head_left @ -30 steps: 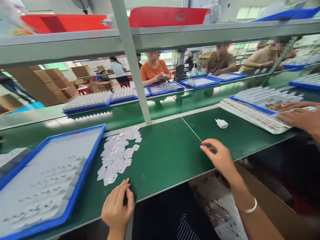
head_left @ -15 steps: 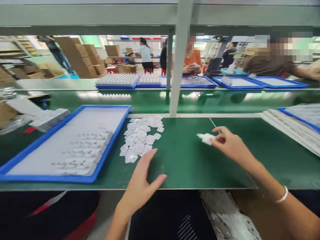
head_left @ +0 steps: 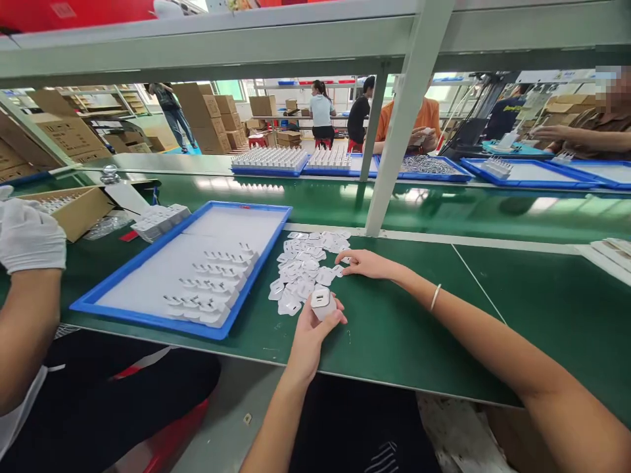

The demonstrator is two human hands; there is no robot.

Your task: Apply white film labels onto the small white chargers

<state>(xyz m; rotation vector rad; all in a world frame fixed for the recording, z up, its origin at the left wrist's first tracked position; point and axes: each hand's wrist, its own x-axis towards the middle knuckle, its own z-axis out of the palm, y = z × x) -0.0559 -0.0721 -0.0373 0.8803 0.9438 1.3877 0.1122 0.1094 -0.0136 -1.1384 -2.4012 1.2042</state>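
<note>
My left hand [head_left: 311, 332] is closed around a white charger body [head_left: 322, 305], its slotted end turned up towards me. Just beyond it lies a loose pile of thin flat white plastic pieces [head_left: 298, 269], rounded at the corners. At the right edge of that pile my right hand [head_left: 367, 264] reaches in, palm down. Its thumb and forefinger are slightly apart around pieces at the edge; none looks lifted. Left of the pile sits a blue-rimmed tray [head_left: 224, 328] with several rows of white chargers [head_left: 211, 289], their metal pins pointing up.
A co-worker's white-gloved hand [head_left: 32, 236] is at the far left, near a cardboard box [head_left: 86, 213]. A grey upright post [head_left: 397, 131] stands behind the pile. Across the green bench [head_left: 444, 315], more blue trays [head_left: 266, 164] line the far ledge, with people seated behind.
The white charger has passed from my right hand to my left, which has closed on it. My right hand has moved left to the flat pieces. The view has swung left.
</note>
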